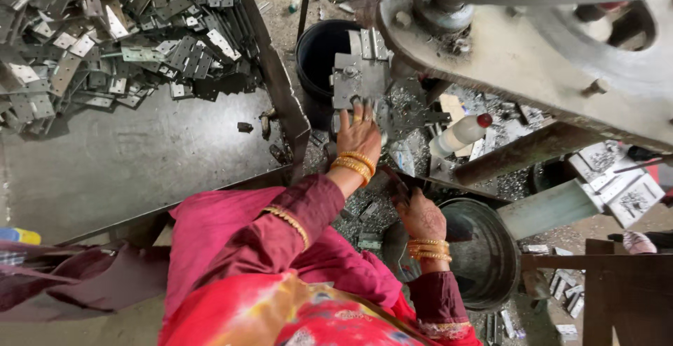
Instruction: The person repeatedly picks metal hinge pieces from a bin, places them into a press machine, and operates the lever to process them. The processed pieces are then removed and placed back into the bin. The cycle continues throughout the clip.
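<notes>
We see dull grey stamped metal plates point(119, 34) heaped on a worn steel tray point(140, 160), with a dark bucket point(319, 55) and a round metal pan point(491, 258) beside the heavy press point(533, 44). Our left hand point(359, 134) rests flat, fingers spread, on a hinge plate point(359, 79) at the press. Our right hand point(420, 216) curls shut round a dark handle point(396, 185) just over the pan.

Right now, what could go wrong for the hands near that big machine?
The left hand presses a metal hinge plate under the press machine; fingers could get pinched if it comes down. The bangles might snag on the sharp plates. The right hand holds a dark lever beside the metal tub, amid scraps that could cut.
</notes>
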### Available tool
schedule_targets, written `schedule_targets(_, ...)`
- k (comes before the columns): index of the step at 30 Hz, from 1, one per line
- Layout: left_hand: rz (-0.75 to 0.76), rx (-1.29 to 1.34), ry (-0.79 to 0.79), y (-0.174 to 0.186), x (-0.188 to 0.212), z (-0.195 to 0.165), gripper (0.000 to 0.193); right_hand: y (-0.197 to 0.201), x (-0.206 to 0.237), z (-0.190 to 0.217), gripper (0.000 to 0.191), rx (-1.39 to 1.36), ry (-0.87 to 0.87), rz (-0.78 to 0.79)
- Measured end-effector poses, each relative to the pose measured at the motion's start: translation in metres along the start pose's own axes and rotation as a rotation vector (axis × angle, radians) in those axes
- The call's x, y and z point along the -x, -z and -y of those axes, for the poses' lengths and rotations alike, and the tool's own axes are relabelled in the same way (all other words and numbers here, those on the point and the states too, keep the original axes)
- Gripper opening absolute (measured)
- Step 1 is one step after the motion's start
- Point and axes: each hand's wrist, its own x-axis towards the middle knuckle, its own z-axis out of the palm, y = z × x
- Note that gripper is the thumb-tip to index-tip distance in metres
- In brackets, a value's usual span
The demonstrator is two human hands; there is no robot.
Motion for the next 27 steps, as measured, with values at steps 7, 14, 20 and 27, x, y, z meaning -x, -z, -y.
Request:
schedule_targets(7,0.054,0.133,0.039,-0.006,-0.005,0.001,0.043,-0.029,-0.016,-0.036,0.056,-0.053,-0.006,0.067)
schedule_targets(14,-0.102,0.120,0.049,-0.013,-0.015,0.005,0.042,-0.120,0.004,-0.047,0.049,-0.340,-0.191,-0.042)
schedule_targets(20,-0.008,0.079,0.045,-0.017,-0.025,0.005,0.036,-0.107,-0.005,-0.059,0.049,-0.369,-0.139,0.054)
schedule_targets(27,-0.137,0.051,0.089,-0.018,-0.037,0.006,0.033,-0.113,-0.004,-0.056,0.053,-0.290,-0.146,-0.047)
